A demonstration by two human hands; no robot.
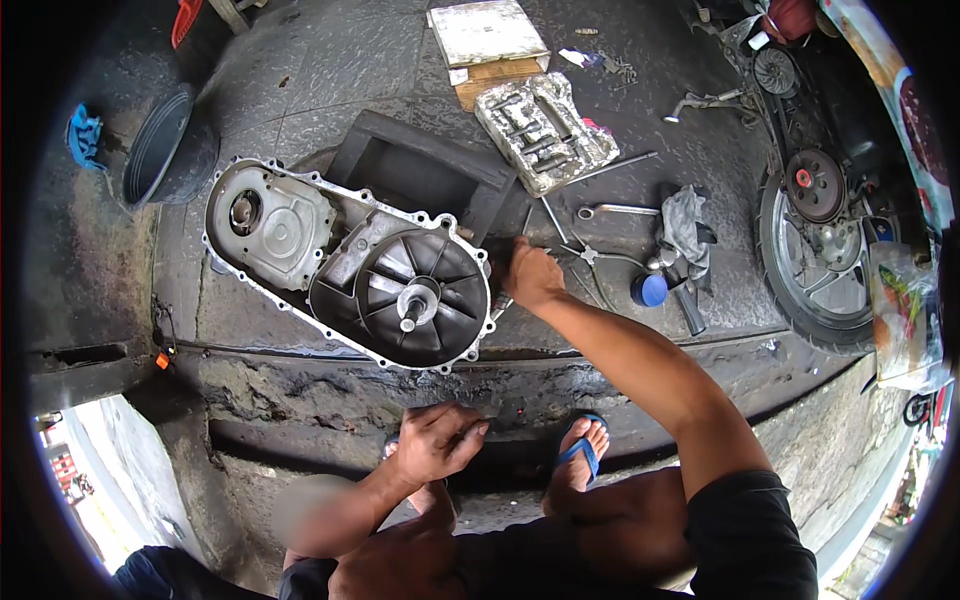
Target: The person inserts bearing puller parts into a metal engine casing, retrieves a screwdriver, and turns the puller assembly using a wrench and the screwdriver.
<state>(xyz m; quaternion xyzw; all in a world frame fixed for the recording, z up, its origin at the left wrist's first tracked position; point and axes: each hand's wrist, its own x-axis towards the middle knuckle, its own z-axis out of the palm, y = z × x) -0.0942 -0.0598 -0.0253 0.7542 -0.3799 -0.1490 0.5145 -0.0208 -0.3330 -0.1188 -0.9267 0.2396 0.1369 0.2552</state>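
A large metal engine crankcase cover (330, 310) lies flat on the floor in front of me, its open side up. A finned round part with a central shaft (412, 310) sits in its right half. Just past the cover's right end, my right hand (533, 272) reaches down with bent fingers around something dark. What it grips is hidden by the hand and shadow. My left hand (440, 440) hangs loosely curled over my legs, nearer me than the cover, with nothing visible in it.
A dark tray (400, 165) stands behind the cover, a black tub (160, 150) at left. To the right lie an open socket set case (548, 135), a combination wrench (620, 211), a three-arm wrench (589, 256), a blue-capped container (650, 290) and a grey rag (685, 235). A motorcycle wheel (815, 265) stands far right.
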